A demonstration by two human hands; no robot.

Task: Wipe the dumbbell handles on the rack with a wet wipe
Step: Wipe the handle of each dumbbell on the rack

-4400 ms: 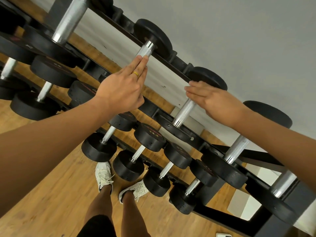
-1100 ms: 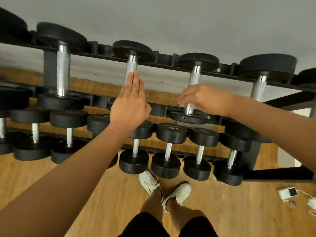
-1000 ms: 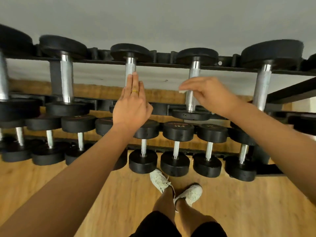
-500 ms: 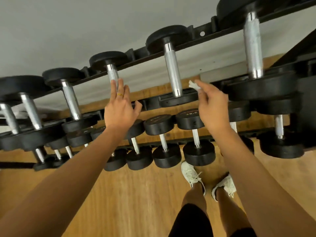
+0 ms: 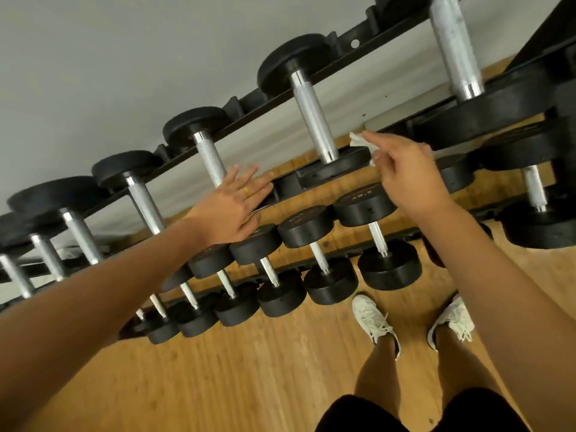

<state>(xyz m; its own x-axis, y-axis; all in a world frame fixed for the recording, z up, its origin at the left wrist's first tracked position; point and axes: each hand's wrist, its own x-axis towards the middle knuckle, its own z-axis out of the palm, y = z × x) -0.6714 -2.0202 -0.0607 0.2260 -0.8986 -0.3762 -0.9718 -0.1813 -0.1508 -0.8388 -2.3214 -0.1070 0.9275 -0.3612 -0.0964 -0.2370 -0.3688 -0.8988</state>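
Black steel makes up the two-tier dumbbell rack (image 5: 349,49), which runs aslant from the lower left to the upper right against a plain grey wall (image 5: 124,57). On the upper tier lie large black round-headed dumbbells with knurled chrome handles. The crumpled white wet wipe (image 5: 358,140) is pinched between the thumb and forefinger of the right hand (image 5: 408,176), with the other fingers curled in. The wipe hangs just right of the near end of the middle chrome handle (image 5: 314,116), above that dumbbell's near head, with a small gap between them. The left hand (image 5: 232,207) lies flat, its fingers straight and a little apart, a yellow ring (image 5: 247,191) on one. It covers the near head of the next dumbbell to the left, whose thinner knurled handle (image 5: 210,157) runs up from under the fingertips. A thick, scuffed chrome handle (image 5: 455,42) stands at the far right. On the lower tier sits a row of smaller black dumbbells (image 5: 364,207), partly hidden by both forearms. Nearest, on the light wooden plank floor (image 5: 249,369), are two white laced sneakers (image 5: 372,319) and the edge of black shorts (image 5: 358,413).
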